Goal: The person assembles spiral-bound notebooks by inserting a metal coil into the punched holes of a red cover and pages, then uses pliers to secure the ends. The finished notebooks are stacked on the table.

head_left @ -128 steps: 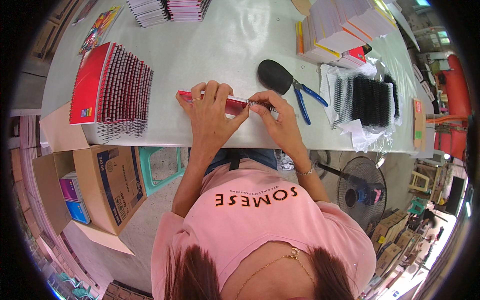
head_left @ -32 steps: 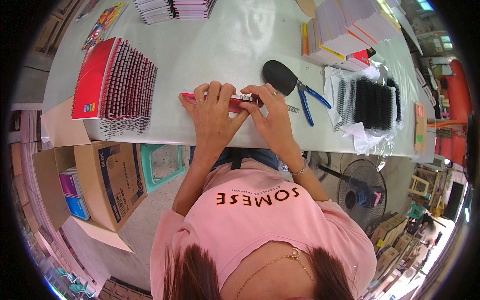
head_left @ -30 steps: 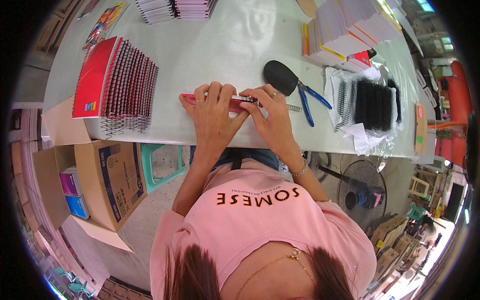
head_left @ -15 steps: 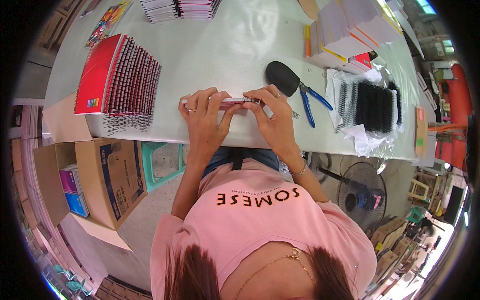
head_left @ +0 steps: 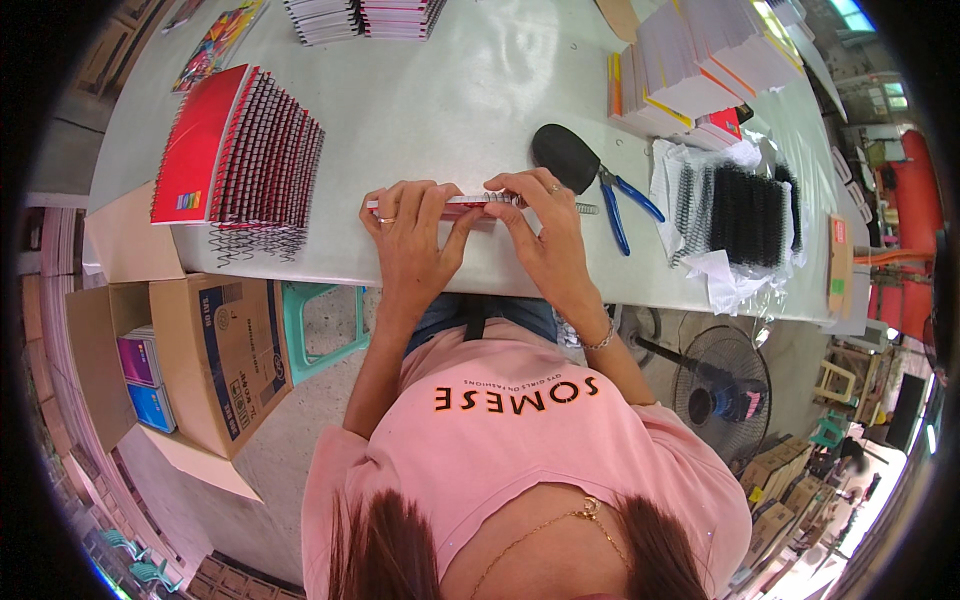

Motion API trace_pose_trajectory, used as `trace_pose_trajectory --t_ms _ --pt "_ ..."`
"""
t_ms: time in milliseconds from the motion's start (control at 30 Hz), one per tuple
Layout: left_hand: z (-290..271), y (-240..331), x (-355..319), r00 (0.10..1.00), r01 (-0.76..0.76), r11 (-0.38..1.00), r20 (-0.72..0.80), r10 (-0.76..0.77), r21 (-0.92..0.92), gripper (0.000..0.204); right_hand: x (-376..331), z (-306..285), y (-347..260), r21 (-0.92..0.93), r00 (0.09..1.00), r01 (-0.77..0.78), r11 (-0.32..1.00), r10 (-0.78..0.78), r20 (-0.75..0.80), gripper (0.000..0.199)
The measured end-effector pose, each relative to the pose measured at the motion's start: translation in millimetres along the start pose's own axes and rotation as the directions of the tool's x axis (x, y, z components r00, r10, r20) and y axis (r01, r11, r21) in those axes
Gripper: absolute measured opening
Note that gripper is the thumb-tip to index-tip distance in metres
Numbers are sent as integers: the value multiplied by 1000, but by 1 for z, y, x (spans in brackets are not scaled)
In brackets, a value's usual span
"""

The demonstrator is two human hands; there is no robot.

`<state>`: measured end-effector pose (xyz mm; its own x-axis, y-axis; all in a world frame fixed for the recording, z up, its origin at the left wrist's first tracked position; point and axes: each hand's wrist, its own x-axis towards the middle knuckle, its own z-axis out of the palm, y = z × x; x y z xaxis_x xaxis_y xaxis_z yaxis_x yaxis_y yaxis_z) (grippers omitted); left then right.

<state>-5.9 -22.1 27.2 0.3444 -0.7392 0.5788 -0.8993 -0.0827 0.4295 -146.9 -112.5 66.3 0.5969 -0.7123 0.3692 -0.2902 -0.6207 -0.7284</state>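
Observation:
Between my two hands, over the table's near edge, a thin red-and-white notebook [head_left: 466,200] is held with its edge facing up. My left hand [head_left: 415,220] grips its left part, fingers over the far side and thumb on the near side. A dark spiral binding coil [head_left: 588,209] runs along the notebook's right end and sticks out past my right hand [head_left: 540,225]. The right fingers and thumb pinch the coil against the notebook edge. Blue-handled pliers [head_left: 630,205] with a black pad [head_left: 563,157] by their jaws lie just right of that hand.
A stack of red coil-bound notebooks [head_left: 190,150] stands at left, loose coil ends hanging below. At right, black coils [head_left: 745,215] lie on white wrapping beside piles of unbound books [head_left: 690,70]. An open carton [head_left: 225,360] and green stool [head_left: 325,325] stand below; a fan [head_left: 722,385] is at right.
The coil's free end now reaches straight out to the right of my right hand; before, it hung lower behind the hand. My right fingers have shifted slightly along the notebook's edge.

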Motion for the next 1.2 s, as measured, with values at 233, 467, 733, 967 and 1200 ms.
trace_pose_trajectory --t_ms 233,467,733,967,1200 --pt "8 -5 -8 998 -18 1000 -52 18 18 31 1 -2 -1 -20 999 42 999 -42 16 15" --pt "9 -5 -9 998 -8 999 -70 10 33 32 -3 1 5 -64 997 80 995 -78 29 17" --pt "9 -6 -10 998 -14 1000 -66 15 13 30 -4 4 6 -91 995 94 991 -92 24 16" --pt "10 -5 -11 998 -8 1000 -69 9 18 32 -3 4 1 10 1000 16 1000 -16 15 15" --pt "10 -7 -11 998 -20 1000 -66 21 12 32 -2 2 7 -54 994 97 994 -94 48 18"
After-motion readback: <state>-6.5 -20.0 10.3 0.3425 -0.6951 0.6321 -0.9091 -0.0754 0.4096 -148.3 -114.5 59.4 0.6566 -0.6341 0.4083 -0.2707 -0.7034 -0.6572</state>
